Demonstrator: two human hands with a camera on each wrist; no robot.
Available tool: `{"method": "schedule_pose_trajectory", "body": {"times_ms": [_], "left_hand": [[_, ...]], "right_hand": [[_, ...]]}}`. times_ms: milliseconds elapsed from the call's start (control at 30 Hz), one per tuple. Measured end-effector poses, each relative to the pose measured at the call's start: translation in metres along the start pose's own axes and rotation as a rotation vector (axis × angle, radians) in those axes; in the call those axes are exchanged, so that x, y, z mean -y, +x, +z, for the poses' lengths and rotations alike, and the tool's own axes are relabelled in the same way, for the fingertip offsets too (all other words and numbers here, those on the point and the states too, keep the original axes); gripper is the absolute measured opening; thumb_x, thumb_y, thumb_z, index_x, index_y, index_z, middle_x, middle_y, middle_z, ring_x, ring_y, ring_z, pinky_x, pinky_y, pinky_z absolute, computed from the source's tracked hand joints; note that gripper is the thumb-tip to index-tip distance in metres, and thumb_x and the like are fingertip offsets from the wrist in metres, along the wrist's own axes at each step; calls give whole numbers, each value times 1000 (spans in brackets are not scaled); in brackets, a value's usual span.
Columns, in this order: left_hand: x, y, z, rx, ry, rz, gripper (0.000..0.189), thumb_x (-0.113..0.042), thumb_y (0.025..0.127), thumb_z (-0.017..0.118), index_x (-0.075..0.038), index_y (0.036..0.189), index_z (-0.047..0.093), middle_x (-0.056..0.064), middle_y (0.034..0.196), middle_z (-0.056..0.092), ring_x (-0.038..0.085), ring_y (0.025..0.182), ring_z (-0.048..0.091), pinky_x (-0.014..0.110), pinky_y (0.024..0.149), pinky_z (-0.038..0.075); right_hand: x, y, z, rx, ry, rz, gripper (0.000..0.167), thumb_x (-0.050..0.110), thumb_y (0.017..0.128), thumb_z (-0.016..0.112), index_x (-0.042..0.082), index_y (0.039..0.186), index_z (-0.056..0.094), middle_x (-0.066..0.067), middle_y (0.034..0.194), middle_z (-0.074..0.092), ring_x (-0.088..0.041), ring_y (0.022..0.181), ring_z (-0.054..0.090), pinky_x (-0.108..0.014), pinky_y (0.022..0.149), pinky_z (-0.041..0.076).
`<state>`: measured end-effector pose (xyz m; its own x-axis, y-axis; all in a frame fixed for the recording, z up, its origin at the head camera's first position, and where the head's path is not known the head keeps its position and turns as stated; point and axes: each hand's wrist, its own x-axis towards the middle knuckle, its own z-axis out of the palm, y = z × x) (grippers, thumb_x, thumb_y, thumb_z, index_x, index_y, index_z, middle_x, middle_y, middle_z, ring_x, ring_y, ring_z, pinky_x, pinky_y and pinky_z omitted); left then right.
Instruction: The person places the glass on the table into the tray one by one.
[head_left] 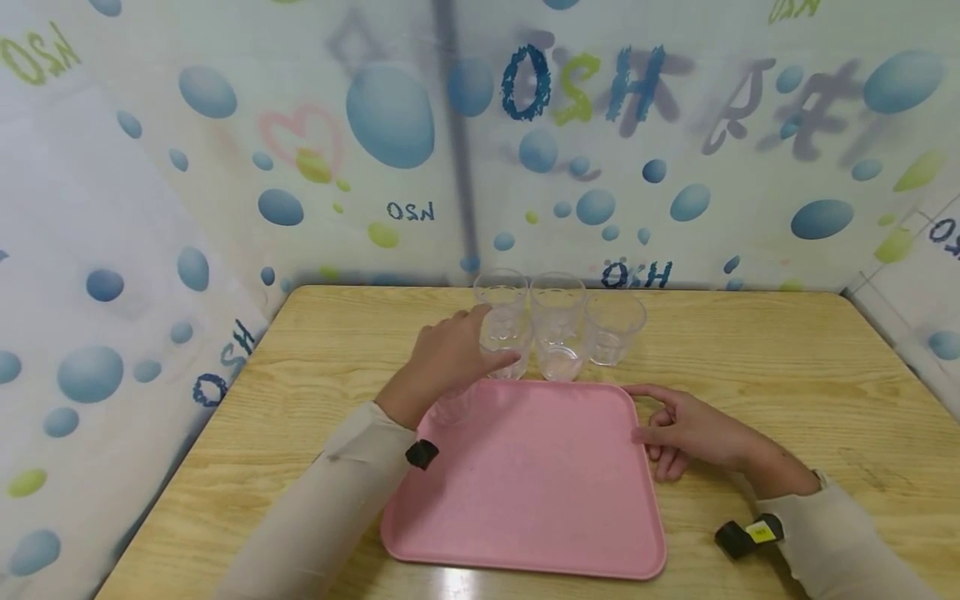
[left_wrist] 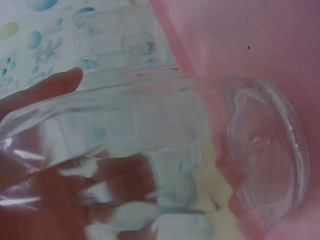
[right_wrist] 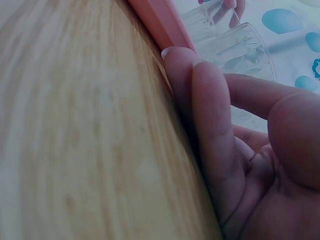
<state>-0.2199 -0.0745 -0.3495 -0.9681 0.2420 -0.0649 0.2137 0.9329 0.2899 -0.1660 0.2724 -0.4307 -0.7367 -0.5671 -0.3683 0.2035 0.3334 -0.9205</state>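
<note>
Several clear plastic cups (head_left: 558, 333) stand close together behind the pink tray (head_left: 525, 483). At their left side my left hand (head_left: 453, 354) reaches, thumb and forefinger spread apart by the leftmost cups (head_left: 504, 333). Another clear cup (head_left: 452, 406) stands on the tray's back left corner, partly hidden by the left wrist; this cup (left_wrist: 150, 150) fills much of the left wrist view. My right hand (head_left: 697, 433) holds the tray's back right corner, forefinger along the back edge and thumb on the side rim. Close up, its curled fingers (right_wrist: 212, 100) meet the tray's edge (right_wrist: 165, 22).
Everything stands on a wood-grain table (head_left: 772, 350). A patterned wall covering (head_left: 600, 167) with blue and green drops rises behind the table and along its left side. The rightmost cup (head_left: 615, 325) stands beside the others, just beyond the tray's back edge.
</note>
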Motion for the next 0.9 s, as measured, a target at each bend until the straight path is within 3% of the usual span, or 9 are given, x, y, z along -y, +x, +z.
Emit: {"method": "schedule_pose_trajectory", "body": {"times_ms": [433,667,900], "left_hand": [[-2,5,-2,38,-27,-16,95,-69,81,67,-18,155,34,11,144,56,31,124,60,53,98,50],[-2,6,-2,12,-81,-2,96,-64,80,73,-11,152,39,12,137,62,31,121,62,50,97,53],[0,7,0,3,-150,-2,93,-61,79,76,-11,150,42,10,133,65,28,119,63,47,96,54]], "right_hand": [[2,-1,1,0,-4,-1,79,19,99,64,10,159,14,-9,77,62,-22,61,72,-49,60,61],[1,-1,-1,15,-3,-5,78,19,100,62,10,160,13,-9,78,62,-22,61,72,-50,61,61],[2,-1,-1,12,-3,-2,78,19,100,63,9,159,13,-9,78,62,-22,61,72,-50,61,61]]}}
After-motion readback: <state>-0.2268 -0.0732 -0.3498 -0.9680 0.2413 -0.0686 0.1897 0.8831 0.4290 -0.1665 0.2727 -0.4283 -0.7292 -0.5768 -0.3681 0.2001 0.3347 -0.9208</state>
